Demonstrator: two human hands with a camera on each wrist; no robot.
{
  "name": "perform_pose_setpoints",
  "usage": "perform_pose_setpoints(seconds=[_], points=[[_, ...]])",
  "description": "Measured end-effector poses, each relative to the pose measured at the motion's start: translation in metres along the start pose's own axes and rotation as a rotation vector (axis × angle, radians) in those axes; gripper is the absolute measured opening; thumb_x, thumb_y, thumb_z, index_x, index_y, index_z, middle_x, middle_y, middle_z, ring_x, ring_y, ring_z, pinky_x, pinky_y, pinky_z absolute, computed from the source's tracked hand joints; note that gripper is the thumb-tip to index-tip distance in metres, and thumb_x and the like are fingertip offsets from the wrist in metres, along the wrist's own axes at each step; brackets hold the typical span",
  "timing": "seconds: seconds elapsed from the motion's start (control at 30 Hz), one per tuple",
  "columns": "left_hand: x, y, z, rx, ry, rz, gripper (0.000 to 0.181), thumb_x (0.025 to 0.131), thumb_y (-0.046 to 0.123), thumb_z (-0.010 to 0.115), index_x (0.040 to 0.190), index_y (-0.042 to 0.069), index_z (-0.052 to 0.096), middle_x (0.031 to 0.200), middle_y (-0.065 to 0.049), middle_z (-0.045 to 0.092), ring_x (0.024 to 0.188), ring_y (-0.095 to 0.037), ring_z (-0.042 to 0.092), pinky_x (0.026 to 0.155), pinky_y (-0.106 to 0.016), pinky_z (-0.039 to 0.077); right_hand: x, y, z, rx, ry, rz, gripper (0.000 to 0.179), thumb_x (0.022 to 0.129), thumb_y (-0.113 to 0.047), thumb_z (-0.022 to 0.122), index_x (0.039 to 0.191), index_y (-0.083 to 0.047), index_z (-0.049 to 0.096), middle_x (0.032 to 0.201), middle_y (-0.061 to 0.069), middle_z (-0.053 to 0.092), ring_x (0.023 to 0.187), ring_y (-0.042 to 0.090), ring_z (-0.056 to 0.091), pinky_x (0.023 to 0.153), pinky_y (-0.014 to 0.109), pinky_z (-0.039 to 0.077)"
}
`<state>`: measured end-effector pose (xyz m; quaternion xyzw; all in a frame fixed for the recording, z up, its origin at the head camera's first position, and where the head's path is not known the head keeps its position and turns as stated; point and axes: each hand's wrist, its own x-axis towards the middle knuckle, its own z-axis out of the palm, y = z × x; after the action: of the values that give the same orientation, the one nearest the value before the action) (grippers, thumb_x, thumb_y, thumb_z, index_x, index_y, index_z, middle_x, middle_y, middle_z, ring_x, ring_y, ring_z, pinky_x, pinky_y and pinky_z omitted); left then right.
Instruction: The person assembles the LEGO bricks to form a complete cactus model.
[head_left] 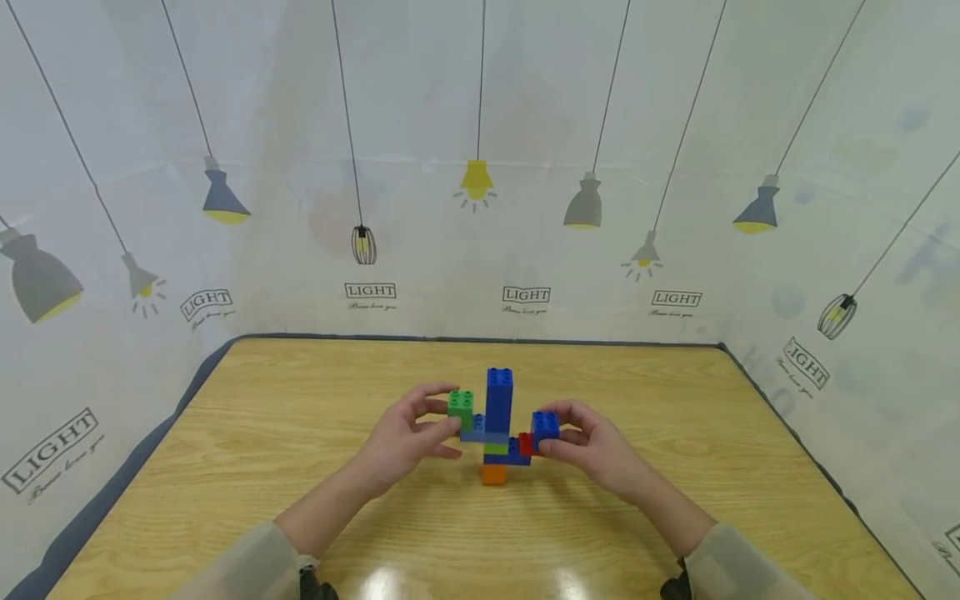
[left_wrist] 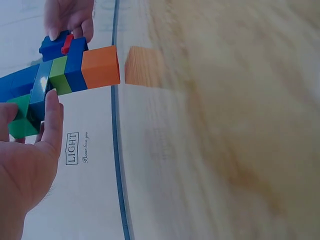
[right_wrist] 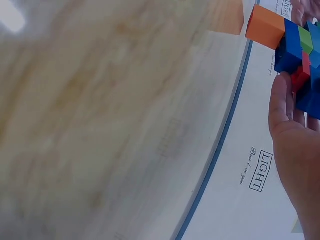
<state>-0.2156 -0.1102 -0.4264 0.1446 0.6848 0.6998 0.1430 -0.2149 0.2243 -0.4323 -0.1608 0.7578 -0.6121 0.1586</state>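
Observation:
A structure of toy building blocks is held up between both hands, a narrow gap showing between its orange bottom block (left_wrist: 101, 67) and the reflection in the tabletop. Above the orange sit a blue block (head_left: 517, 457), a lime green one (head_left: 496, 448) and a lighter blue one (head_left: 483, 437). A tall blue column (head_left: 498, 404) rises on top. My left hand (head_left: 397, 437) pinches the green block (head_left: 461, 404) at the left end between thumb and fingers. On the right side, my right hand (head_left: 600, 450) grips a blue block (head_left: 545, 424) beside a small red block (head_left: 526, 444).
The shiny wood-grain table (head_left: 300, 392) extends around the hands and ends in a dark blue edge (head_left: 480, 339). Behind and at both sides hang white sheets (head_left: 420, 208) printed with lamps and the word LIGHT.

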Motion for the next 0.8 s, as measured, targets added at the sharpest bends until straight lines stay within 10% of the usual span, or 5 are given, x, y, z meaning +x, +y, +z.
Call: perform_pose_setpoints(seconds=[0.47,0.8], points=[[0.001,0.009,0.004,0.059,0.019,0.067,0.088,0.098,0.001,0.081,0.165,0.039,0.039,0.144,-0.021,0.059,0.121,-0.03,0.071,0.097,-0.038,0.068,0.002,-0.011,0.005,0.024,0.075,-0.008,0.051,0.109,-0.024,0.072,0.15,-0.002,0.053,0.135,0.02,0.064,0.118,0.027,0.074,0.108,0.049,0.064],[0.0,0.01,0.005,0.129,0.033,0.112,0.076,0.101,0.004,0.078,0.161,0.037,0.044,0.137,-0.021,0.061,0.112,-0.029,0.074,0.095,-0.035,0.068,0.002,-0.014,0.005,0.055,0.064,0.015,0.062,0.107,-0.022,0.075,0.16,-0.01,0.044,0.141,0.026,0.064,0.119,0.03,0.073,0.108,0.045,0.064]])
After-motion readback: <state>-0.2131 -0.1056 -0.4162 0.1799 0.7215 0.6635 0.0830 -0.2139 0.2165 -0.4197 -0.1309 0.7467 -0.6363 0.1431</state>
